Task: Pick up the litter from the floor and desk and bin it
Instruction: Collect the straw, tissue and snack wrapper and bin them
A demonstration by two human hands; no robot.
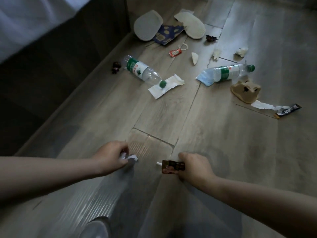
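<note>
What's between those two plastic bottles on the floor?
Head view: a white tissue lies under the cap of the left bottle, then bare floor up to the right bottle.

The floor (223,152) is grey wood-grain plank with a dull sheen. The bottle (140,70) on the napkin (173,83) and the other bottle (226,73) are clear, glossy plastic. The napkin is soft white paper. The cardboard (240,93) is matt brown. The wrapper (173,166) in the right hand (193,167) is shiny brown foil. The scrap (132,158) in the left hand (111,157) is crumpled white paper.
</note>
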